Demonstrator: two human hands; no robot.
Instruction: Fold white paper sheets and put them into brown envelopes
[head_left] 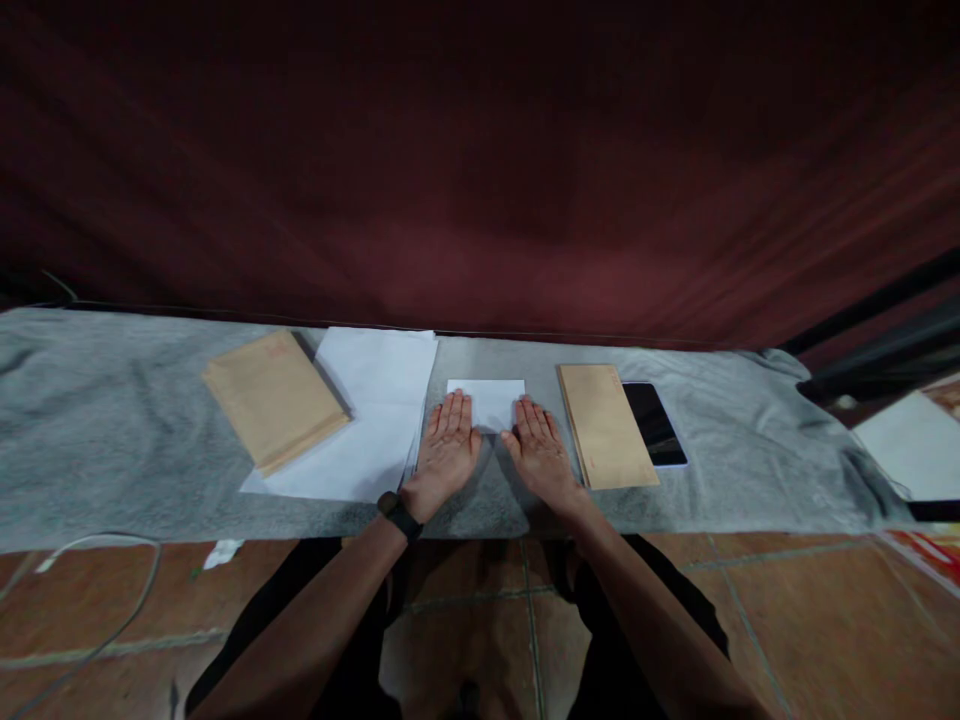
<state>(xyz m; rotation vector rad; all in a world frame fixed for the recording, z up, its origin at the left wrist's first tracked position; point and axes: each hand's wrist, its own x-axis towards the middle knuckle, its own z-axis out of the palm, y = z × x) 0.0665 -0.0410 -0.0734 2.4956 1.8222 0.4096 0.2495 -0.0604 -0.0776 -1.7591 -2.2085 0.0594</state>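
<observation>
A small white sheet of paper (496,402), perhaps folded, lies on the grey cloth between my hands. My left hand (451,445) rests flat on its left end, fingers stretched out and pointing away from me. On the right end lies my right hand (541,450), also flat with its fingers extended. Both thumbs point inward near the paper's front edge. Left of my left hand is a stack of larger white paper (375,400), partly under a pile of brown envelopes (276,395). Close to my right hand lies another pile of brown envelopes (607,425).
A dark-screened phone (654,422) lies partly beside the right envelopes. The grey cloth (750,440) covers a long, narrow surface against a dark red curtain (480,200). A white cable (154,570) hangs at the front left above the tiled floor (772,600). A white panel (915,445) stands far right.
</observation>
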